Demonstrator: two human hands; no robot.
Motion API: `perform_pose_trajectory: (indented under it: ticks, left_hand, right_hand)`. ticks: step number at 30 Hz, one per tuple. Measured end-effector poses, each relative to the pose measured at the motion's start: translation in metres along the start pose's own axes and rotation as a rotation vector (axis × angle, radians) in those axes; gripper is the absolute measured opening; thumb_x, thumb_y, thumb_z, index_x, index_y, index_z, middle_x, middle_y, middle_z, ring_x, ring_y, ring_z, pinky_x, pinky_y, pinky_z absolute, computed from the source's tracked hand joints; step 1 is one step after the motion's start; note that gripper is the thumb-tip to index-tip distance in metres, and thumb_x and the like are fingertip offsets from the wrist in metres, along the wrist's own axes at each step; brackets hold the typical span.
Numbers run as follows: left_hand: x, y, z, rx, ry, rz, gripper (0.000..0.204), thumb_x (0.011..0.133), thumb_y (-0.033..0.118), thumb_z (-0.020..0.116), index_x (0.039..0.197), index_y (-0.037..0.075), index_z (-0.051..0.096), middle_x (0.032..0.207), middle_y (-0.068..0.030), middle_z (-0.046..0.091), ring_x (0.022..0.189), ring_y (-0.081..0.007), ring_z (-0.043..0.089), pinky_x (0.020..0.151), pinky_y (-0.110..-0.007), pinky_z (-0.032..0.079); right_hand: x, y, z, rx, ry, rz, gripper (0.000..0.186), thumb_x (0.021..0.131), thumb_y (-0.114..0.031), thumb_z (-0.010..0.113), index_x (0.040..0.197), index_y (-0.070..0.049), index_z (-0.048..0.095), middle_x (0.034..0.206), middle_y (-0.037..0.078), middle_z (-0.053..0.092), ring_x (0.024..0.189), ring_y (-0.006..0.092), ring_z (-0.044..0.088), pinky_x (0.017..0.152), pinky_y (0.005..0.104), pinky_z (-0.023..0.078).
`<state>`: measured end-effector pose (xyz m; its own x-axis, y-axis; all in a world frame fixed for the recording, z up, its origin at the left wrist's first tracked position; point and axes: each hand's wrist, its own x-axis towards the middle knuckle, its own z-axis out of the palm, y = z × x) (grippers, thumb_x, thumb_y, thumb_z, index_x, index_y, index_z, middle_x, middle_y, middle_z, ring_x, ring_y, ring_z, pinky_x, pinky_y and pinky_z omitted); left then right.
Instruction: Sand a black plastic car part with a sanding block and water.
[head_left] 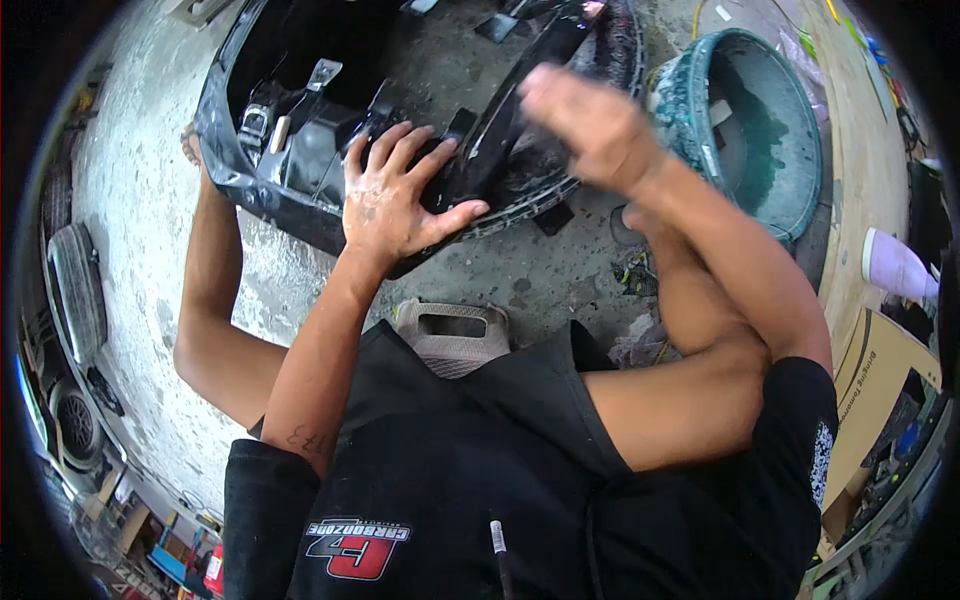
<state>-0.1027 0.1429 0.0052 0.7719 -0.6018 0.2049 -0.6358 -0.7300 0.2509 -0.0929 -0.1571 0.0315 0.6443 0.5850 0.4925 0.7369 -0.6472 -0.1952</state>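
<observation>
Black single panel [505,125], two hands [385,212] [612,140], one bucket [708,120]

The camera looks steeply down from the person's head. The shirt [440,490] lies closest, along the lower edge; the left hand [385,205] and right hand [605,135] are near, farther up. The top faces ahead of the person. The wide lens takes in floor [140,240] around, bowing the board [862,160] toward a dark round rim.
</observation>
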Motion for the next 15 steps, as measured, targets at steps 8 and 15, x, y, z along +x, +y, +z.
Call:
perform_pose_trajectory:
  ticks: [8, 15]
  left_hand:
    - [0.002, -0.003, 0.001, -0.008, -0.032, 0.030, 0.083, 0.077, 0.077, 0.073, 0.134, 0.018, 0.073, 0.143, -0.0067, 0.064, 0.141, -0.0296, 0.052, 0.122, -0.058, 0.026]
    - [0.014, 0.027, -0.003, -0.328, 0.097, -0.018, 0.099, 0.086, 0.065, 0.075, 0.160, 0.005, 0.047, 0.165, -0.0211, 0.044, 0.156, -0.0402, 0.036, 0.127, -0.058, 0.019]
  right_hand:
    - [-0.002, -0.034, 0.013, 0.253, -0.163, -0.129, 0.054, 0.071, -0.011, 0.075, 0.123, 0.005, 0.071, 0.136, 0.019, 0.070, 0.137, 0.0336, 0.062, 0.116, 0.0446, 0.051]
    - [-0.017, 0.086, -0.118, -0.044, 0.302, 1.191, 0.046, 0.100, -0.044, 0.074, 0.106, 0.001, 0.079, 0.091, 0.006, 0.076, 0.084, 0.0099, 0.068, 0.071, 0.0307, 0.055]
